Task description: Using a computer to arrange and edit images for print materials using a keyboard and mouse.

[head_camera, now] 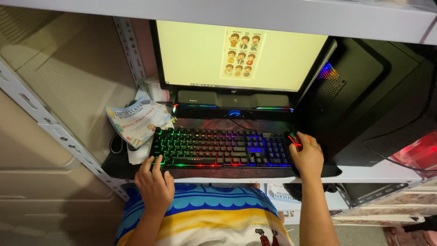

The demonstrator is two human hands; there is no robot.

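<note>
1. Left hand (pixel 154 187) sits at the front left corner of the desk shelf (pixel 364 174), fingers spread loosely, fingertips resting on the lowest key row of the keyboard (pixel 221 148) at its left end. Grasping nothing, just touching keys.
2. Right hand (pixel 308 156) is cupped over the mouse (pixel 295 139), palm down, fingers curled over its top. Only the mouse's front tip shows, black with a red glow. Grip closed around the mouse.
3. Keyboard: black, rainbow backlit, lies along the shelf's front edge, centred in front of the monitor (pixel 236 54). Mouse is just beside its right end, touching or nearly so; cannot tell which.
4. Both sit on a dark patterned desk mat (pixel 227 122) covering the shelf's middle.
5. Behind the keyboard, under the monitor: black speaker bar (pixel 233 100) with coloured lights and a blue-lit knob.
6. Monitor shows a pale yellow page with a sheet of small cartoon figures near its top centre.
7. Right rear of the shelf: black computer case (pixel 364 91), coloured light showing through its side mesh, just beside the mouse hand.
8. Left edge of the shelf: printed certificate (pixel 139 119) with a colourful border, tilted, on top of loose white papers, its corner just beside the keyboard's left end.
9. Perforated metal rack upright (pixel 45 120) runs diagonally at left.
10. The person's striped blue, yellow and white shirt (pixel 205 218) fills the bottom centre, below the shelf's front edge.
</note>
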